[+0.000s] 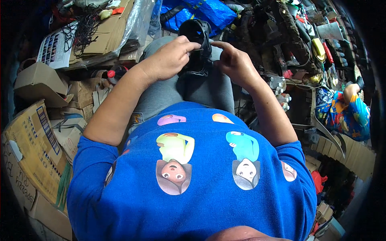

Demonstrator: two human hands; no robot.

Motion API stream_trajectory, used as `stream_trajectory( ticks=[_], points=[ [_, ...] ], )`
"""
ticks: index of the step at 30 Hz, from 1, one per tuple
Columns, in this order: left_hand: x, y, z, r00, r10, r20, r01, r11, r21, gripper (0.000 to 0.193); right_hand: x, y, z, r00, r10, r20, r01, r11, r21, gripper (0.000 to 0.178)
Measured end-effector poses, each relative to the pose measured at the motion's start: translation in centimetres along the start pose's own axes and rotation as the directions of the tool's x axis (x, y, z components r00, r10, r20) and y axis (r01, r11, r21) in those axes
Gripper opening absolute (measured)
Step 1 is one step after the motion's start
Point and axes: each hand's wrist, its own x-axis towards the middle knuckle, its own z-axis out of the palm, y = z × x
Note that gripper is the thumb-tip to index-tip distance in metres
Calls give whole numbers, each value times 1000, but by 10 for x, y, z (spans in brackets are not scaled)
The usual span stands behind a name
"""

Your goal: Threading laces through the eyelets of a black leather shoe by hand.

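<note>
A black shoe-like item (196,29) with a wide opening and a strap-like side rests on my lap, between my grey-clad thighs (165,90). From the left, my left hand (173,56) reaches over it, fingers bent and closed on its upper edge; the thumb is hidden. My right hand (236,64) is at its right side, index finger stretched to the rim and the other fingers curled. Whether a thin thread or small part sits in the right fingers is too small to tell. Lower down, the item's black material has a ragged pale edge.
Flattened cardboard (106,34) with a tangle of black cord (86,36) lies at the far left. Cardboard boxes (38,148) stack up on the left. Beyond my knees is a blue plastic bag (215,16). Clear bottles (277,84) and a curved blade (327,134) are at the right.
</note>
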Motion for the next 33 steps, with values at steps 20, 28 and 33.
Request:
stream_trajectory(
  ticks=[20, 28, 33],
  points=[
    [14, -34, 18, 986, 35, -165, -24, 997, 67, 22, 10, 30, 2, 994, -73, 82, 62, 990, 128, 51],
    [20, -33, 23, 981, 105, -163, -68, 974, 217, 21, 11, 33, 1, 992, -88, 90, 74, 985, 155, 53],
    [26, -38, 26, 999, 20, -49, -15, 995, 97, 16, 8, 33, 6, 995, -65, 70, 43, 958, 283, 49]
  ],
)
